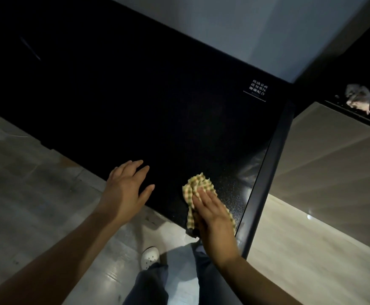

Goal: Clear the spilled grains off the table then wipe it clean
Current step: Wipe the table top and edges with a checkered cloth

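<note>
Now, right hand (212,214): flat, fingers straight, pressing the cloth (198,183).
Cloth: checked, crumpled on the table (157,106) near its front right corner.
Left hand (126,186): open, fingers spread, over the table's near edge.

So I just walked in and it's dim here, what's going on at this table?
A person is wiping the black table with a checked cloth, pressed flat under the right hand near the table's near right corner. The left hand rests open on the table's near edge beside it. No grains show on the top, though it is too dark to be sure.
</note>
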A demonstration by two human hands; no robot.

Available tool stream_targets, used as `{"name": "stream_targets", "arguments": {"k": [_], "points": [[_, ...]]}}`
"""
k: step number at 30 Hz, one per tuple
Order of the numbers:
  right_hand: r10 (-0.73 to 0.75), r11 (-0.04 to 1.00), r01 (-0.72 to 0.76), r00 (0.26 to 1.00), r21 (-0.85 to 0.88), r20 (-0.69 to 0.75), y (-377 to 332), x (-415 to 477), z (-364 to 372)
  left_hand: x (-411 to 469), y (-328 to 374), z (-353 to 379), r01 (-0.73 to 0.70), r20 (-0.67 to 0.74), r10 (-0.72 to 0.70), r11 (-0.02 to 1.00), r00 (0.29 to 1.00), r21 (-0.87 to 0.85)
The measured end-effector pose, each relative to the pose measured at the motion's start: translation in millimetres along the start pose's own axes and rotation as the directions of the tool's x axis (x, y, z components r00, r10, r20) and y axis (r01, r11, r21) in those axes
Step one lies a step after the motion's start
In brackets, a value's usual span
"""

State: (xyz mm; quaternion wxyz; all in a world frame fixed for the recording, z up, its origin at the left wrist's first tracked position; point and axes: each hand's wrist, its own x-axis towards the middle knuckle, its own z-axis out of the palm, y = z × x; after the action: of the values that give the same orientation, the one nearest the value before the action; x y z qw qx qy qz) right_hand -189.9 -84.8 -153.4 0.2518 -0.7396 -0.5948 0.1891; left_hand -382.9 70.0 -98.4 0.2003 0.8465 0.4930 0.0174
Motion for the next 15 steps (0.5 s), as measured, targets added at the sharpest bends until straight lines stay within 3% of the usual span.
{"name": "stream_targets", "arguments": {"k": [8,15], "points": [[-0.184,0.972,0.176,0.982,0.158,0.039,-21.1,-27.0,-2.8,-10.0,-12.1,-1.7,0.009,0.051,-0.008,1.0,0.999,-0.016],[0.162,0.952,-0.124,0.98,0.278,-0.118,-37.8,1.1,-39.8,-25.6,-21.0,-29.1,0.013,0.087,-0.009,0.999,0.996,-0.046]]}}
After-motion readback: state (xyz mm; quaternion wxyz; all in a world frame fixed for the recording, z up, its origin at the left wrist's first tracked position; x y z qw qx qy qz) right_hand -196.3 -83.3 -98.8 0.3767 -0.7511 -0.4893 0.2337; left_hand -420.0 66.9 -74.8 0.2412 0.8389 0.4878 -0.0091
